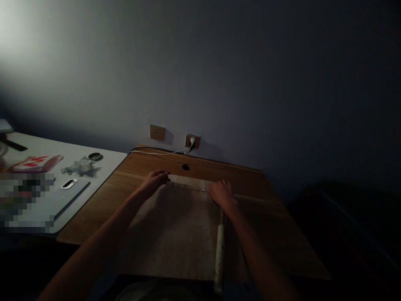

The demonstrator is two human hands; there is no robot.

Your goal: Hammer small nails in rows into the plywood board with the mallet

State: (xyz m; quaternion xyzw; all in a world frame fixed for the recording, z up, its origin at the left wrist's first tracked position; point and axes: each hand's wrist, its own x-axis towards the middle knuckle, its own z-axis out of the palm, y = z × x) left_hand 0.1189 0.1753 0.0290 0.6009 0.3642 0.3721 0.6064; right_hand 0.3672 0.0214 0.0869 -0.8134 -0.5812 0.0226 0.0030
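Note:
A thin strand with several small shiny spots spans the gap between my hands near the far edge of a pale board. What it is made of is too dim to tell. My left hand has its fingers closed at the strand's left end. At the right end, my right hand is curled with its fingertips on the strand, mostly hidden from above. Beneath my right wrist lies a long tool with a pale, worn handle, pointing toward me; its far end is hidden.
The board lies on a wooden table against the wall. Behind it, a white plug with cables sits in a socket. To the left, a white table bears a grey flat device, crumpled plastic and a round dark lid.

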